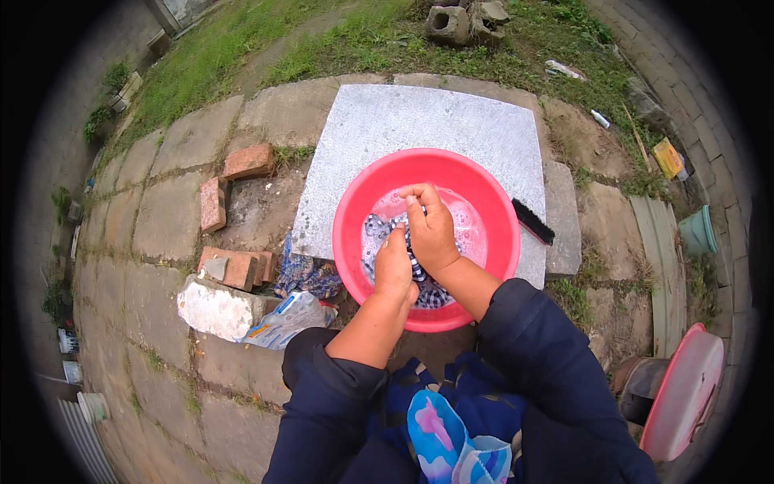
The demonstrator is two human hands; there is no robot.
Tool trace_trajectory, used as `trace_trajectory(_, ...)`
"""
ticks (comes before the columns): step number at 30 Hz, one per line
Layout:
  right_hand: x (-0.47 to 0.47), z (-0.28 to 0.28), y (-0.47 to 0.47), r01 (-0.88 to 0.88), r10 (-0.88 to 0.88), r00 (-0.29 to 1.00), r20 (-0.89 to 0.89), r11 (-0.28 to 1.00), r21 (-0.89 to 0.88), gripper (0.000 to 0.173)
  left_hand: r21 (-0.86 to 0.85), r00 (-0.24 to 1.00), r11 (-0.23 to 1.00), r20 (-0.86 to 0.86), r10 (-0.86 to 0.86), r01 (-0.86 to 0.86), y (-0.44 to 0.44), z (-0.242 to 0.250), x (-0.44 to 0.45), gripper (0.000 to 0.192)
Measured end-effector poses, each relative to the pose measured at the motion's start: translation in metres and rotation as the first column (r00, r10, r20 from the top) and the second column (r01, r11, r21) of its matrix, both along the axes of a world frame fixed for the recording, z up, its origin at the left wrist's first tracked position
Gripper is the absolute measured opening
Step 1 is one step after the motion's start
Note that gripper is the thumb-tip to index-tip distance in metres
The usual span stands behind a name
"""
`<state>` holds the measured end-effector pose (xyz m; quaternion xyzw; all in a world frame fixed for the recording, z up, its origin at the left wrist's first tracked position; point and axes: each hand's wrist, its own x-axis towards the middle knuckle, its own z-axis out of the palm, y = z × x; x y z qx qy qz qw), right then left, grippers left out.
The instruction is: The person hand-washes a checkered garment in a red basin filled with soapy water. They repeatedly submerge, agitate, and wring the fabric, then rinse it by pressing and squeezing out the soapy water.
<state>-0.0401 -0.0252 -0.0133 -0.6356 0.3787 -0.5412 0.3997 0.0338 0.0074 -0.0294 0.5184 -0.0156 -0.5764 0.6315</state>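
A red plastic basin (351, 199) with soapy water stands on the near part of a grey stone slab (423, 121). Inside it lies a wet black-and-white checked cloth (432, 293). Over the basin, my left hand (394, 263) grips part of this cloth, its thumb pointing up. My right hand (430, 230) is just to the right, fingers curled on the cloth, which runs between both hands. How much fabric is inside each fist is hidden. To the right of the basin, a black-bristled scrubbing brush (533, 221) rests on the slab, close to the rim.
At the left are red bricks (249, 161), a whitish block (224, 308), a printed plastic bag (287, 320) and a crumpled blue patterned cloth (305, 272). A pink basin (686, 393) leans at the lower right; a green bucket (698, 230) stands by the wall. Hollow concrete blocks (447, 25) lie beyond.
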Motion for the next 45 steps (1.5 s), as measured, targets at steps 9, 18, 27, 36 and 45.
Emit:
trace_trajectory(9, 0.003, 0.033, -0.003, 0.043, -0.043, 0.999, -0.027, 0.999, -0.006, 0.01, -0.013, 0.998, 0.999, -0.057, -0.038, 0.038, 0.0, 0.014, -0.004, 0.035)
trace_trajectory(18, -0.005, 0.033, 0.031, -0.388, 0.36, 0.919, -0.16, 0.899, -0.205, 0.009, -0.16, 0.994, 0.987, 0.094, 0.047, -0.031, -0.001, 0.022, 0.008, 0.036)
trace_trajectory(27, -0.002, 0.019, 0.011, -0.167, 0.167, 0.986, -0.023, 0.986, 0.026, 0.012, -0.261, 0.995, 0.961, -0.009, 0.096, -0.095, -0.006, 0.0, -0.003, 0.036)
trace_trajectory(36, -0.009, 0.029, -0.015, 0.025, -0.016, 0.997, -0.075, 0.992, 0.12, 0.011, -0.047, 0.999, 0.998, -0.023, -0.038, 0.037, -0.005, 0.007, -0.018, 0.038)
trace_trajectory(45, -0.004, 0.02, -0.001, -0.002, 0.008, 0.994, -0.109, 0.998, 0.056, 0.01, -0.061, 0.995, 0.998, -0.097, 0.016, -0.022, -0.004, 0.017, -0.013, 0.038)
